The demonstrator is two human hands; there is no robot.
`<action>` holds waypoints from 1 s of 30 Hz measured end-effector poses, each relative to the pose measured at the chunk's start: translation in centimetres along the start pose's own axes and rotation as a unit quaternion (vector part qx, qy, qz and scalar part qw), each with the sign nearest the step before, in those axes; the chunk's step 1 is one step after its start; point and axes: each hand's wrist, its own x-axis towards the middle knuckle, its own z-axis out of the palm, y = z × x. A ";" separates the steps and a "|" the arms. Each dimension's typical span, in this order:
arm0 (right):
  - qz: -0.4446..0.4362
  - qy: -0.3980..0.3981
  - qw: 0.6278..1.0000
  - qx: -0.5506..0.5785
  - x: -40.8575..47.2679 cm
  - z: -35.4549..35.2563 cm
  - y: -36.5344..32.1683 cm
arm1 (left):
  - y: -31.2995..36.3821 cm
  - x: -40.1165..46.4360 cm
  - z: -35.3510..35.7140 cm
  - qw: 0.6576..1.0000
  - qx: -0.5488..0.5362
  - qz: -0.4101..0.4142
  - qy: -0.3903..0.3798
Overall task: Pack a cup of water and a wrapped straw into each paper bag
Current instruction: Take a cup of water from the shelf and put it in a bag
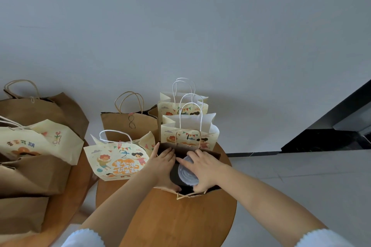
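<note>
Head view: kraft bag (215, 155), brown paper w/ dark inside, stands open on the round wooden counter (180, 218), smooth orange-brown top. Twisted paper handle (187, 133) arches up from its far edge; near edge has a handle flopped over toward the person. Cup (187, 173) sits down inside the bag mouth: clear plastic, round domed lid w/ concentric ridges, translucent grey-white; body mostly hidden in the dark interior, water level can't be seen. No straw can be made out in the bag.

Left hand (162, 163) reaches in from lower left, palm down, fingers fairly straight, laid over the bag's left wall & rim, thumb low near the front edge. Reads as pressing/spreading the bag mouth, not grasping anything.

Right hand (202, 168) comes in from lower right, forearm bare, white sleeve at the frame's bottom edge. Fingers curl over the far side of the lid, thumb tucked at the near side, so it grips the cup by its top.

Other bags on the same counter: cream printed bag (118, 158) w/ cartoon kids, bunting & orange lettering, white cord handles, just left of the open bag, leaning a bit. Behind it, plain brown bag (130, 126) w/ brown handles. Behind the open bag, 2 upright cream printed bags (188, 124), one behind the other, white handles. Far left, a 2nd wooden counter (60, 202) carries more brown & cream bags (30, 146), crumpled, overlapping. Pale grey wall (180, 26) behind.
</note>
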 end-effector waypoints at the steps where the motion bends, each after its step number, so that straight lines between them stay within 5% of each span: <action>1: 0.002 -0.010 1.000 -0.005 0.3 0.1 0.1 | -0.1 0.1 0.0 1.000 0.000 -0.002 -0.001; 11: 0.094 -0.117 0.988 -0.030 3.8 2.5 -0.4 | 0.0 1.1 0.0 1.000 0.002 0.015 0.019; 20: 0.068 -0.172 0.978 -0.101 6.9 4.8 0.3 | -0.3 1.3 0.1 1.000 -0.005 0.023 0.016; 30: 0.095 -0.244 0.964 -0.039 7.2 7.7 0.4 | -0.5 0.8 0.7 1.000 -0.013 0.024 0.006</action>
